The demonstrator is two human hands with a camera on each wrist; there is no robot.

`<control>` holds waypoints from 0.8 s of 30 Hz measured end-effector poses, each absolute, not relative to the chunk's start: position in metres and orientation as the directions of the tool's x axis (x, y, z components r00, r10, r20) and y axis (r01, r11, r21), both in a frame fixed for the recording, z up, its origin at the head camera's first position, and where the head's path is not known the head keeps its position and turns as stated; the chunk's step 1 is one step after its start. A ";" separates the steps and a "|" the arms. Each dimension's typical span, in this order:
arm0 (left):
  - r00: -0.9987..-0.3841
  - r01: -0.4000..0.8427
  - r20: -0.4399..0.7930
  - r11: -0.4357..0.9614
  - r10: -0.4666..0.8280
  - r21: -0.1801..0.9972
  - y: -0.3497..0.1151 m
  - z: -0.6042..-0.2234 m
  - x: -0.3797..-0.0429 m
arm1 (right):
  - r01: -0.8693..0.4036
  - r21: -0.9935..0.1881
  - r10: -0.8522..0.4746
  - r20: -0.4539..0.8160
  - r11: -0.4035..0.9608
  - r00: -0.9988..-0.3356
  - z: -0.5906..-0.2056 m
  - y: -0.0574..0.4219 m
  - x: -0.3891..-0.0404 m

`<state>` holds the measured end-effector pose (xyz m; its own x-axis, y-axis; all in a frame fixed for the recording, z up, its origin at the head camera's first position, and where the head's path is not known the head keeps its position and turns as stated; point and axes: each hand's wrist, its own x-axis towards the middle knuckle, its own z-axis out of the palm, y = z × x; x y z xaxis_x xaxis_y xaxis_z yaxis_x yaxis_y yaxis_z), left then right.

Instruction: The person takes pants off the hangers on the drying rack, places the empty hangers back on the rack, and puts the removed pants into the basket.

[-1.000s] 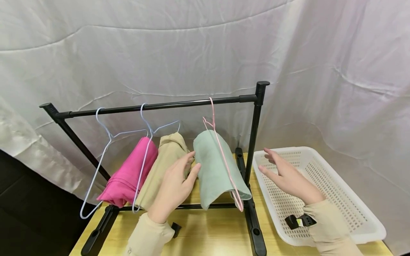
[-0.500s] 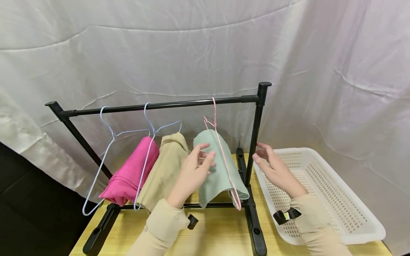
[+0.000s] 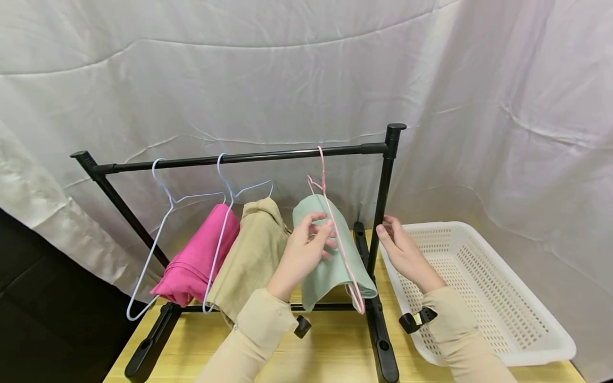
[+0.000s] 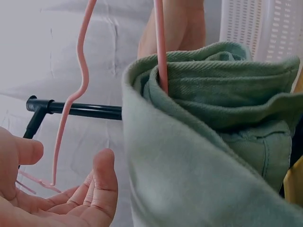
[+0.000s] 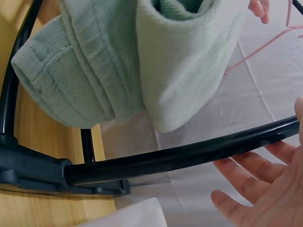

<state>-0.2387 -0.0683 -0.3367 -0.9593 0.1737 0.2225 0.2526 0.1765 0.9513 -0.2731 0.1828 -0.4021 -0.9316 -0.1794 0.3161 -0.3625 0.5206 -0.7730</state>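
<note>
A folded pale green denim garment (image 3: 320,284) hangs on a pink hanger (image 3: 341,247) near the rack's right end. My left hand (image 3: 298,258) is in front of it, thumb and fingers spread apart with nothing between them. In the left wrist view, one side of the hanger (image 4: 83,61) passes just behind that hand (image 4: 71,198). My right hand (image 3: 406,254) is at the rack's right post (image 3: 384,191). The right wrist view shows its extended fingers (image 5: 246,179) against the black post (image 5: 189,156), partly behind it.
Left along the rack bar (image 3: 270,157), a khaki garment (image 3: 246,255) and a bright pink garment (image 3: 201,260) hang folded on light blue hangers. A white perforated basket (image 3: 507,314) stands to the right on the wooden table (image 3: 330,346). Pale curtain fabric (image 3: 268,90) covers the back.
My left hand has moved right, from over the khaki garment to the green one. My right hand has moved left, from above the basket to the rack's post.
</note>
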 end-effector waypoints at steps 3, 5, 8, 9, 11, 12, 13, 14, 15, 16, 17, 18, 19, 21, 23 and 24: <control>-0.960 0.238 0.206 0.162 0.188 0.958 -0.066 -0.337 -0.240 | -0.368 -0.774 -0.170 0.328 0.516 -0.929 -0.405 0.182 -0.275; -0.960 0.230 0.199 0.148 0.195 0.962 -0.064 -0.338 -0.240 | -0.373 -0.775 -0.165 0.338 0.510 -0.927 -0.406 0.181 -0.277; -0.962 0.225 0.200 0.129 0.185 0.966 -0.061 -0.337 -0.241 | -0.378 -0.777 -0.165 0.343 0.503 -0.925 -0.407 0.179 -0.280; -0.964 0.221 0.198 0.121 0.180 0.968 -0.060 -0.336 -0.241 | -0.378 -0.781 -0.167 0.341 0.498 -0.925 -0.408 0.178 -0.281; -0.965 0.221 0.201 0.105 0.171 0.970 -0.059 -0.336 -0.242 | -0.374 -0.789 -0.173 0.333 0.487 -0.927 -0.408 0.175 -0.283; -0.964 0.223 0.204 0.099 0.168 0.970 -0.058 -0.336 -0.243 | -0.376 -0.793 -0.177 0.333 0.479 -0.926 -0.408 0.174 -0.284; -0.964 0.222 0.205 0.088 0.167 0.971 -0.057 -0.336 -0.243 | -0.378 -0.798 -0.181 0.333 0.470 -0.926 -0.408 0.172 -0.285; -0.964 0.221 0.206 0.077 0.169 0.972 -0.056 -0.336 -0.244 | -0.376 -0.805 -0.182 0.329 0.460 -0.927 -0.409 0.171 -0.287; -0.964 0.218 0.204 0.065 0.172 0.974 -0.055 -0.336 -0.244 | -0.377 -0.807 -0.183 0.330 0.455 -0.926 -0.410 0.170 -0.287; -0.963 0.219 0.207 0.054 0.173 0.974 -0.054 -0.337 -0.244 | -0.379 -0.808 -0.182 0.332 0.451 -0.925 -0.411 0.169 -0.288; -0.963 0.215 0.204 0.042 0.173 0.976 -0.053 -0.337 -0.244 | -0.383 -0.807 -0.182 0.337 0.450 -0.924 -0.412 0.168 -0.289; -0.964 0.210 0.202 0.031 0.174 0.977 -0.053 -0.337 -0.244 | -0.389 -0.806 -0.182 0.344 0.447 -0.921 -0.413 0.168 -0.290; -0.964 0.208 0.201 0.021 0.174 0.978 -0.052 -0.337 -0.245 | -0.391 -0.805 -0.179 0.347 0.446 -0.920 -0.415 0.167 -0.291; -0.964 0.204 0.201 0.002 0.174 0.979 -0.051 -0.337 -0.244 | -0.402 -0.797 -0.177 0.361 0.451 -0.915 -0.417 0.166 -0.293; -0.964 0.198 0.199 -0.022 0.175 0.980 -0.051 -0.337 -0.244 | -0.411 -0.795 -0.175 0.373 0.447 -0.911 -0.420 0.165 -0.296; -0.964 0.196 0.200 -0.037 0.174 0.980 -0.051 -0.338 -0.244 | -0.414 -0.795 -0.175 0.377 0.444 -0.910 -0.421 0.165 -0.297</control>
<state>-0.2440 -0.0508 -0.3375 -0.9642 0.1743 0.1999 0.1964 -0.0374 0.9798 -0.2971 0.1647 -0.4206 -0.9097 -0.1746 0.3767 -0.4142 0.4441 -0.7945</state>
